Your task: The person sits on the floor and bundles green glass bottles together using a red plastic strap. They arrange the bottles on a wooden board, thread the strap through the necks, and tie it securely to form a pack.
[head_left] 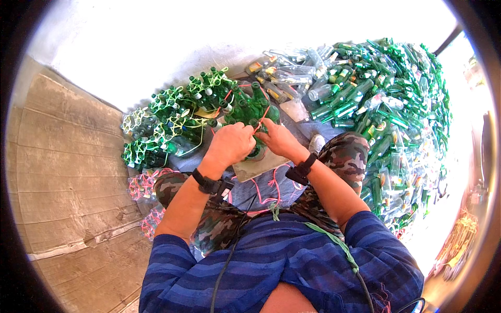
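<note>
My left hand (233, 143) and my right hand (280, 137) meet over a cluster of upright green glass bottles (243, 108). A red plastic cord (267, 112) loops around the bottle necks, and the fingers of both hands pinch it at the near side of the cluster. The bottles stand on a pale flat board (260, 168) between my knees. Part of the cluster is hidden behind my hands, so how the cord runs there cannot be seen.
Bundles of green bottles tied with yellow-green cord (172, 125) stand left. Pink-corded bundles (144, 187) sit nearer. A large heap of loose bottles (375, 105) rises at right. Pink cord (275, 184) lies before me. Cardboard sheets (74, 164) line the left side.
</note>
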Available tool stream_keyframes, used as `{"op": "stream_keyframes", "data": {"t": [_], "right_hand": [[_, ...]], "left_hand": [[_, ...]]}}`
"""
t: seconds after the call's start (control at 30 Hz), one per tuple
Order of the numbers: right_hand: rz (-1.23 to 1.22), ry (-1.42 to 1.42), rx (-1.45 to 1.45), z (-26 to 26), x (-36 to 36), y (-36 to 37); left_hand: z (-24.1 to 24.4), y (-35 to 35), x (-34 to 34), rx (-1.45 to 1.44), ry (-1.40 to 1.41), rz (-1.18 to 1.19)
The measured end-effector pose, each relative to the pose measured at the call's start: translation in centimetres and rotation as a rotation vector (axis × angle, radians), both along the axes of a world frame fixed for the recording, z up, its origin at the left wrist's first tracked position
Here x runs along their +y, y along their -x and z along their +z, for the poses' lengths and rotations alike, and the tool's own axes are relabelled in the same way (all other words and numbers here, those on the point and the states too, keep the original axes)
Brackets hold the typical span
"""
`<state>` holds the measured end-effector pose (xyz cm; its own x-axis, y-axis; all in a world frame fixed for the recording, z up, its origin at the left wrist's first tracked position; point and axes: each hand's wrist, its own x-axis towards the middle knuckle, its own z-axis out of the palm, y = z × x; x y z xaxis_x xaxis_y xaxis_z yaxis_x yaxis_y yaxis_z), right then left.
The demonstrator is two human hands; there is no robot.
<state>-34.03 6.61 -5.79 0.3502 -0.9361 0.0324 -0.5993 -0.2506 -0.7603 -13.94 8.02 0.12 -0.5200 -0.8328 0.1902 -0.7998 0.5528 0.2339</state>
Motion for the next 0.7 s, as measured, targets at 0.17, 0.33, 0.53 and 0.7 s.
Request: {"op": "stream_keyframes", "data": {"t": [0.17, 0.33, 0.53, 0.7], "right_hand": [[-0.010, -0.023, -0.011, 0.3, 0.1, 0.1], [-0.023, 0.034, 0.036, -0.7, -0.4, 0.2], [-0.046, -0.008, -0.038, -0.2, -0.4, 0.1], [-0.057, -0.044, 0.021, 1.0, -0.1, 0.0]], "left_hand": [[0.4, -0.3, -0.5, 0.007, -0.071, 0.005], [0.6, -0.7, -1.4, -0.017, -0.158, 0.051], [0.6, -2.0, -1.9, -0.019, -0.031, 0.072], [1.8, -2.5, -1.7, -0.034, -0.168, 0.081]]}}
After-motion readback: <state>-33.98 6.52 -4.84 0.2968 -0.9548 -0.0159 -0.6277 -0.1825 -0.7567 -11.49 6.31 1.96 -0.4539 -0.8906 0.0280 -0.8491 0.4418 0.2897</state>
